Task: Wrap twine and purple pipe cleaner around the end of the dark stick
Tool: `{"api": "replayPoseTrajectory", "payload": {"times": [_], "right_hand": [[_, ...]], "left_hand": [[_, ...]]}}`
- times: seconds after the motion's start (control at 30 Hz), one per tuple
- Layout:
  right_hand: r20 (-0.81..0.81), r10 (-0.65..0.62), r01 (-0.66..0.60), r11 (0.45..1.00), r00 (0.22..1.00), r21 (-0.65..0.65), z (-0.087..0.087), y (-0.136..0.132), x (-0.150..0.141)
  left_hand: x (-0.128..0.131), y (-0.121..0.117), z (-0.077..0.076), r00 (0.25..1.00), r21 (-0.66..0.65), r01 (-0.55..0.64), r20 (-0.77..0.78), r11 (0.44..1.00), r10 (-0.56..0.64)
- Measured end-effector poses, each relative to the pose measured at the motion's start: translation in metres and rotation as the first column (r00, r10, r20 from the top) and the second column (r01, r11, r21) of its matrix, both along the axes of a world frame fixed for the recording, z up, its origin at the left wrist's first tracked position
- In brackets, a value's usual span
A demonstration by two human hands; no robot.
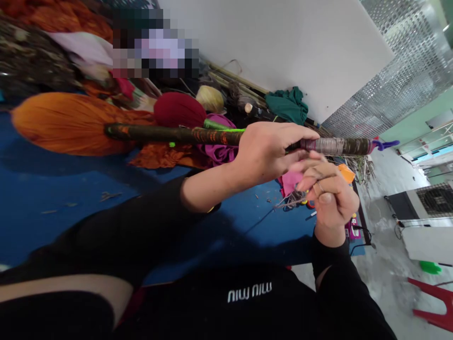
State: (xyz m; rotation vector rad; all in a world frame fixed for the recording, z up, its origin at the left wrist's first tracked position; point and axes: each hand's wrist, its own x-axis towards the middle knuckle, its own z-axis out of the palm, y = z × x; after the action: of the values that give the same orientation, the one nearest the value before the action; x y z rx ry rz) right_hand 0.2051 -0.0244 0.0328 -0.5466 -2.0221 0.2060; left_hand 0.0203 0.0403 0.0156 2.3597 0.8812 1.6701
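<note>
My left hand (262, 148) is closed around a long dark stick (152, 133). The stick has bands of orange and grey thread, and a purple cord (385, 144) sticks out at its right end. Close below the grey-wrapped part (329, 145) is my right hand (332, 193), its fingers curled in a pinch. A thin grey thread (283, 205) trails from these fingers toward the blue table. At the stick's left end lies a large orange cloth bundle (67, 123), its fabric gathered toward the stick.
Behind the stick are a dark red cloth bundle (179, 109), magenta cloth (221, 156), a yellow ball (210, 99) and green cloth (288, 105). Scraps lie on the blue table (88, 212). A white panel (283, 42) stands behind; a red stool (433, 302) is at right.
</note>
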Motion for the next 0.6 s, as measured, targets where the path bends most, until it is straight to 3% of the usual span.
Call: {"api": "replayPoseTrajectory", "payload": {"times": [0.07, 0.17, 0.23, 0.33, 0.6], "right_hand": [[-0.195, 0.093, -0.088, 0.996, 0.976, 0.031, -0.007, 0.010, -0.008], [-0.325, -0.083, 0.066, 0.996, 0.942, -0.064, -0.009, 0.004, -0.017], [-0.258, -0.213, 0.195, 0.976, 0.942, -0.094, -0.008, -0.008, -0.018], [-0.121, -0.303, 0.298, 0.953, 0.945, -0.059, -0.007, -0.023, -0.017], [-0.092, -0.239, 0.249, 0.960, 0.967, 0.128, -0.015, -0.022, -0.032]], "left_hand": [[0.001, 0.001, -0.001, 0.999, -0.022, -0.029, -0.043, 0.999, 0.028], [0.003, 0.001, -0.003, 0.991, -0.053, -0.107, -0.086, 0.993, 0.102], [0.004, 0.001, -0.005, 0.986, -0.042, -0.146, -0.089, 0.988, 0.142], [0.006, 0.002, -0.009, 0.981, -0.024, -0.173, -0.098, 0.985, 0.170], [0.008, 0.006, -0.011, 0.984, -0.025, -0.134, -0.119, 0.991, 0.131]]}}
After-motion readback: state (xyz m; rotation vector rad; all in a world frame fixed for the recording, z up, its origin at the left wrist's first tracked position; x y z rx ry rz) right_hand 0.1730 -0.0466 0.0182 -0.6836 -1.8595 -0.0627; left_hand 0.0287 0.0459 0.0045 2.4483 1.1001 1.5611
